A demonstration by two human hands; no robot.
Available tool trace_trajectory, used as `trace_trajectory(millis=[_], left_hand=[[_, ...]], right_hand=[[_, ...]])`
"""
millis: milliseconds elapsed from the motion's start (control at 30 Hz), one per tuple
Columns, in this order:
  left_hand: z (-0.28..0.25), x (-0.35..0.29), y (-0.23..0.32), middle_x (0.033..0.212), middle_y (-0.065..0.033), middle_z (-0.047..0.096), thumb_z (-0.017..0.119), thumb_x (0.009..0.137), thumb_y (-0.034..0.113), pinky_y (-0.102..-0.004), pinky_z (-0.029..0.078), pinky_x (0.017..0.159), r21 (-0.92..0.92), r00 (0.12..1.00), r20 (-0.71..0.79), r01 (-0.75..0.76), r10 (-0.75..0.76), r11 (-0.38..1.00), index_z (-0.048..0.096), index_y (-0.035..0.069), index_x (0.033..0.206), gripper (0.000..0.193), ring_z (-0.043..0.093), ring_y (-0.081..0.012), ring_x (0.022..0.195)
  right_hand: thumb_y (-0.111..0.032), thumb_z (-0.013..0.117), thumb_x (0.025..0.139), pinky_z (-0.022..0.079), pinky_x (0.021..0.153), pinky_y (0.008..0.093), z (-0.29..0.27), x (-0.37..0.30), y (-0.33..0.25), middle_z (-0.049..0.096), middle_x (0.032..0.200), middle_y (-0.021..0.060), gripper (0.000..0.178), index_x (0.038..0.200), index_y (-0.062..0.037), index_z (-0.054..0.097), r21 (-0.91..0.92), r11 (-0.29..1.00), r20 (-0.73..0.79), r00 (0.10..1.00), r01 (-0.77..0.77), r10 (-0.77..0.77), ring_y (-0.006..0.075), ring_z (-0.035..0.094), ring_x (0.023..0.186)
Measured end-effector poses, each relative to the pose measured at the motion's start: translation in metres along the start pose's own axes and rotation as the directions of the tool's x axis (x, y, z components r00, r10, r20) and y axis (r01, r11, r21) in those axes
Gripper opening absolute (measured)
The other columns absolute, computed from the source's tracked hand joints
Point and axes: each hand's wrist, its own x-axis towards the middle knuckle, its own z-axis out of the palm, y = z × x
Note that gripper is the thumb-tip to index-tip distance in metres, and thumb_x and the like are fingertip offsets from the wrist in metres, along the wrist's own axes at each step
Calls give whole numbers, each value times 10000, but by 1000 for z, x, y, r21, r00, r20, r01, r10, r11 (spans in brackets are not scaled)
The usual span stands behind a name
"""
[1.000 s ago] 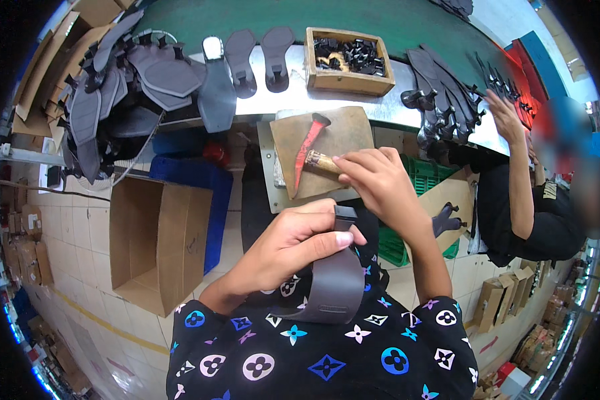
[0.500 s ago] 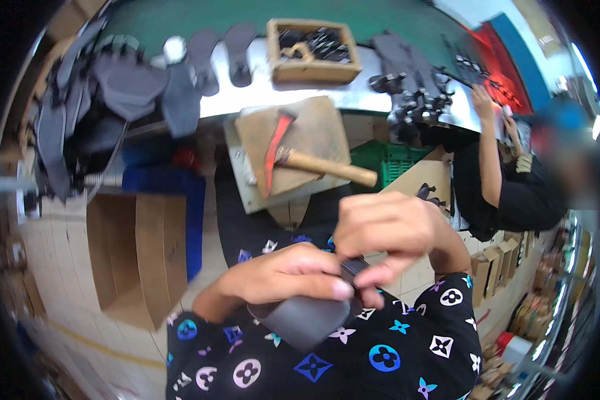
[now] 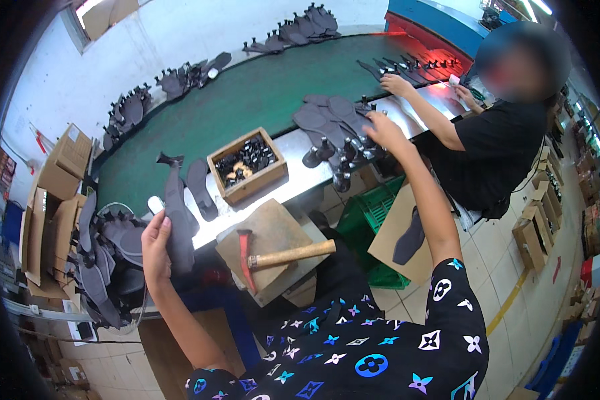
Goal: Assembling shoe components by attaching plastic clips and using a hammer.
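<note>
My left hand is raised at the table's front edge, beside a dark grey shoe insole that hangs over the edge. Its fingers point up and nothing shows plainly in them; contact with the insole is unclear. My right hand reaches far forward over a pile of dark insoles, some bearing small black heels. Its fingers are apart and close to a heel at the pile's right side. A hammer with a red head and wooden handle lies on a worn board in front of me.
A wooden box of small black parts stands on the table. More insoles are heaped at the left. A co-worker works at the right. Insoles line the green belt. Below sit a green crate and cardboard.
My hands have parted from the dark piece they held together near my lap. The left has moved out to the left, the right forward to the insole pile. The view has tilted up.
</note>
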Motion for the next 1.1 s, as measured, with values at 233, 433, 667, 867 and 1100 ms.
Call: trace_trajectory(millis=[233,433,667,867,1100], left_hand=[[54,-9,18,1567,-251,293,734,859,236,-482,232,1191,977,789,-211,159,577,140,218,-84,1526,901,258,-431,1458],[177,-23,44,1518,-259,379,800,799,295,-529,171,1203,875,687,364,-484,629,22,238,-28,1499,954,291,-408,1456],[139,-73,78,1186,-137,574,566,1033,153,-297,417,970,516,751,-386,-305,535,800,414,-38,1302,364,557,-181,1078],[131,-88,-14,1369,-232,515,596,1001,177,-376,391,1069,310,976,-195,-34,98,950,258,-113,1492,663,533,-302,1233],[153,-23,-33,1315,-214,529,662,892,147,-526,386,992,933,928,-41,-97,370,346,497,-20,1350,514,499,-394,1202]], right_hand=[[-193,649,960,519,600,236,-33,36,-124,675,798,42,189,1023,-19,689,912,298,215,947,-282,238,86,637,647],[-254,587,1021,561,726,263,-108,-32,-341,676,979,57,294,1210,-31,607,720,-483,352,862,-498,-364,142,686,815],[-460,708,878,549,899,413,-23,-134,-298,368,1495,184,824,1473,-18,349,378,878,109,927,295,-358,352,572,1200],[-326,774,821,509,547,442,-14,-230,-237,617,699,182,346,906,-43,594,364,930,314,947,-58,-64,372,644,611],[-149,690,886,409,503,380,-77,-304,-202,519,557,148,246,750,23,579,533,684,318,867,-498,384,231,529,484]])
